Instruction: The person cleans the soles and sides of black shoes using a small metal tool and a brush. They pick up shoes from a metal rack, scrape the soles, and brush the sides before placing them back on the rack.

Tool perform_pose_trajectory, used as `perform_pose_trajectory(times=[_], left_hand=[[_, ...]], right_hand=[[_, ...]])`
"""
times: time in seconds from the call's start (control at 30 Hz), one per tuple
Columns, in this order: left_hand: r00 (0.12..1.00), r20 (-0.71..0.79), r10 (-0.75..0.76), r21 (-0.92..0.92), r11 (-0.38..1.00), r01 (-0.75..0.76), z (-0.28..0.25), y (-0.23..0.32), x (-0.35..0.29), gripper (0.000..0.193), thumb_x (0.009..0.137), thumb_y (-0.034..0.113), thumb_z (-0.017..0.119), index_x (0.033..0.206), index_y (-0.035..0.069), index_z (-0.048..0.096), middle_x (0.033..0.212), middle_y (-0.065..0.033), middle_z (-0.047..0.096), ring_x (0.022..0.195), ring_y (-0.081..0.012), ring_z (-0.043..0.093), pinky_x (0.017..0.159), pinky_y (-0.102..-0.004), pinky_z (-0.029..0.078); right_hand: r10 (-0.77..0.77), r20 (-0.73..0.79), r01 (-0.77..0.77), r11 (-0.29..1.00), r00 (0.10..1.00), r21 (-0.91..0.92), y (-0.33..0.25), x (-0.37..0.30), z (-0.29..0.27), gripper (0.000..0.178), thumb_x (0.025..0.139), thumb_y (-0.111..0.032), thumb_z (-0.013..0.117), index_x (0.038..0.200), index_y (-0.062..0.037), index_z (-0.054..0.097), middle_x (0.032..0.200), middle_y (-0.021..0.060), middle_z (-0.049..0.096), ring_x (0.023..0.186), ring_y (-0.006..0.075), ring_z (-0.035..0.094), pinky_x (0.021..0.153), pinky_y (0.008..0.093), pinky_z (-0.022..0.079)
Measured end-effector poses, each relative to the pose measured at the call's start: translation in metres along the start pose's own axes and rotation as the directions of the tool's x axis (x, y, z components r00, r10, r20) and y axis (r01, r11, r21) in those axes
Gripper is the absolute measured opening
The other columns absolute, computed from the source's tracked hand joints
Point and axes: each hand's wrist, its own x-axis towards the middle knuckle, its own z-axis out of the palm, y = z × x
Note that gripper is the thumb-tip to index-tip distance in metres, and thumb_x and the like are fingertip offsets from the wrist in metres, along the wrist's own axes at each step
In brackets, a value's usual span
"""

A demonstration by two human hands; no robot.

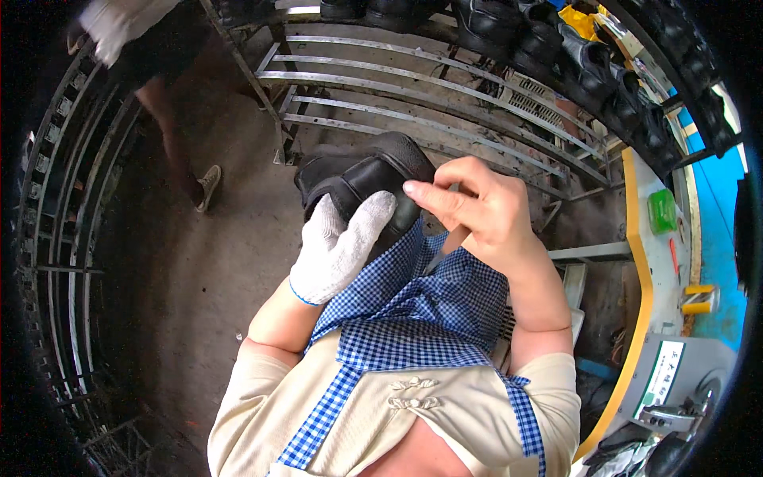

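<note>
A black leather shoe [389, 159] is held over my lap, its rounded toe towards the upper right. My left hand [334, 248], in a white knitted glove with a blue cuff edge, grips the shoe from the near side, thumb and fingers spread across the upper. Bare and closed, my right hand [486, 208] has its thumb and forefinger at the toe's right side. Between its curled fingers sits a slim, knife-like tool [455, 240] with a brownish handle and a grey end slanting down to the apron. Anything tiny in the fingertip pinch cannot be made out.
Metal racks [429, 79] stand ahead, with several black shoes [588, 63] along the top right. Another rack [60, 238] curves along the left. A person's leg [171, 143] is at upper left. On the right, a yellow-edged workbench [636, 238] carries a green container [661, 211] and a grey machine [683, 381].
</note>
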Motion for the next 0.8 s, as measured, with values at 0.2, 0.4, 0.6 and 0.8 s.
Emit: perform_pose_trajectory(times=[0.2, 0.4, 0.6, 0.8], left_hand=[[0.984, 0.010, 0.178, 0.170, 0.970, -0.177, -0.001, -0.005, 0.001, 0.025, 0.095, 0.010, 0.058, 0.117, -0.001, 0.061, 0.104, -0.0071, 0.065, 0.092, -0.0143, 0.060, 0.084, -0.0281, 0.048], [0.989, 0.005, -0.150, -0.496, 0.858, 0.133, 0.001, -0.014, 0.008, 0.040, 0.097, 0.028, 0.054, 0.126, 0.001, 0.055, 0.114, -0.0105, 0.064, 0.103, -0.0181, 0.064, 0.087, -0.0296, 0.052], [0.991, -0.119, -0.066, -0.412, 0.911, 0.011, 0.006, -0.007, 0.009, 0.038, 0.096, 0.027, 0.055, 0.124, 0.001, 0.057, 0.110, -0.0106, 0.065, 0.095, -0.0175, 0.065, 0.079, -0.0287, 0.053], [0.893, -0.449, 0.018, -0.182, 0.977, -0.111, 0.004, -0.014, 0.009, 0.029, 0.092, 0.029, 0.066, 0.111, 0.007, 0.064, 0.088, 0.0000, 0.063, 0.070, -0.0073, 0.055, 0.059, -0.0238, 0.044]], right_hand=[[0.006, -0.036, -0.008, 0.999, 0.999, -0.046, -0.001, 0.002, 0.015, 0.024, 0.079, -0.002, 0.071, 0.099, -0.0082, 0.062, 0.089, 0.0057, 0.057, 0.067, 0.0185, 0.061, 0.053, 0.0281, 0.049], [0.096, -0.161, -0.086, 0.994, 0.982, 0.067, 0.004, -0.001, 0.032, 0.023, 0.080, -0.002, 0.071, 0.097, -0.0092, 0.057, 0.091, 0.0065, 0.057, 0.074, 0.0228, 0.065, 0.058, 0.0329, 0.053], [0.295, -0.131, -0.269, 0.945, 0.946, 0.187, -0.004, -0.003, 0.029, 0.020, 0.083, 0.002, 0.069, 0.099, -0.0050, 0.059, 0.089, 0.0048, 0.055, 0.063, 0.0105, 0.053, 0.054, 0.0247, 0.044], [0.425, -0.038, -0.405, 0.883, 0.904, 0.239, -0.017, -0.024, 0.035, 0.048, 0.088, -0.007, 0.066, 0.134, -0.0158, 0.055, 0.090, 0.0082, 0.055, 0.070, 0.0225, 0.058, 0.063, 0.0322, 0.049]])
